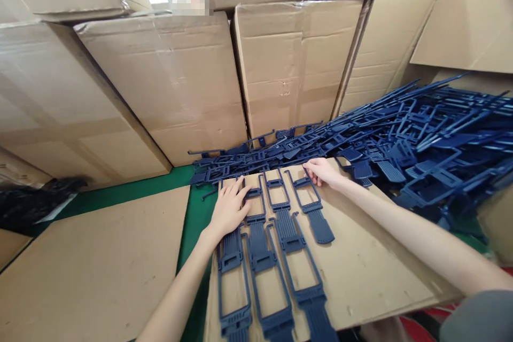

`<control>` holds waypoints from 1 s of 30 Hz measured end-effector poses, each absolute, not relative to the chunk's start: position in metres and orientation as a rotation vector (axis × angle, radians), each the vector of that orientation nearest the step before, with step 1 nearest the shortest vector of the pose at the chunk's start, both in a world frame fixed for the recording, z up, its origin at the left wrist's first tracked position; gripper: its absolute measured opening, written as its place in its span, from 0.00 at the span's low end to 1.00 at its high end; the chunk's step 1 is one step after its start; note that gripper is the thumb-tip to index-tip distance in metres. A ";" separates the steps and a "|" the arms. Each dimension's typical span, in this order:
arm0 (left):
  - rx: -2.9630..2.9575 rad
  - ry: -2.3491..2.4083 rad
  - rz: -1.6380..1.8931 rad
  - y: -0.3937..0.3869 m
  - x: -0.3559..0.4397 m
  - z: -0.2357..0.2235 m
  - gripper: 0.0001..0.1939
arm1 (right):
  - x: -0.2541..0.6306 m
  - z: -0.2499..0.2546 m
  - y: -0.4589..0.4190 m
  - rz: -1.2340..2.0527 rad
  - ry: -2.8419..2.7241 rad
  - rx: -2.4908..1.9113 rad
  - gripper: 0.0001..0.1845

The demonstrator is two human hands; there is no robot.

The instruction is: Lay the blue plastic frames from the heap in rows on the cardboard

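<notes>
My right hand (323, 172) pinches the far end of a dark blue plastic frame part (320, 227), which has an open rectangular frame and a flat ribbed tab. That part lies on a cardboard sheet (360, 267) at the right end of the far row. Fingers apart, my left hand (229, 207) rests palm down over the leftmost part of this row and partly hides it. Between my hands lie more of these parts, such as one frame part (285, 224). Nearer to me is a second row with similar frame parts (270, 291), their near ends cut off by the view.
A large tangled pile of blue frame parts (433, 128) spreads behind the sheet and to the right. Stacked cardboard boxes (296, 64) form a wall at the back. Another cardboard piece (100, 262) lies left on a green surface (192, 256), near a black plastic bag (36, 203).
</notes>
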State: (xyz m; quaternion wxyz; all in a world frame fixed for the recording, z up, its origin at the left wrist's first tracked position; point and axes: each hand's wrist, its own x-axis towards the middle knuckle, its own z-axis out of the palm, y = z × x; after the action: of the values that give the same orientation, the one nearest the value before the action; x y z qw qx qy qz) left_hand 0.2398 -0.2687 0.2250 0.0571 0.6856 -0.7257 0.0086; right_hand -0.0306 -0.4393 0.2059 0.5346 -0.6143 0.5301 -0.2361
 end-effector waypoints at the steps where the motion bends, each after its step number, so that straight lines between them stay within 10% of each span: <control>1: 2.069 -2.208 0.024 -0.269 0.240 0.226 0.23 | -0.030 0.201 -0.439 -0.604 1.255 -1.472 0.17; 9: 2.063 -2.095 0.191 -0.276 0.234 0.238 0.21 | -0.042 0.179 -0.437 -0.810 1.094 -1.560 0.31; 18: 2.056 -2.024 0.053 -0.198 0.215 0.280 0.22 | -0.042 0.196 -0.410 -1.115 0.535 -2.453 0.09; 30: 2.090 -2.167 -0.067 -0.146 0.195 0.254 0.28 | -0.040 0.185 -0.411 -1.021 0.530 -2.560 0.09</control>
State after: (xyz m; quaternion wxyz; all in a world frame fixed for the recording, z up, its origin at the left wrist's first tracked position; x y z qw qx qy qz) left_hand 0.1946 -0.1459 0.2540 0.0652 0.6924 -0.7182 -0.0221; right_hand -0.0401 -0.4111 0.1855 0.1669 -0.8993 0.1862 -0.3588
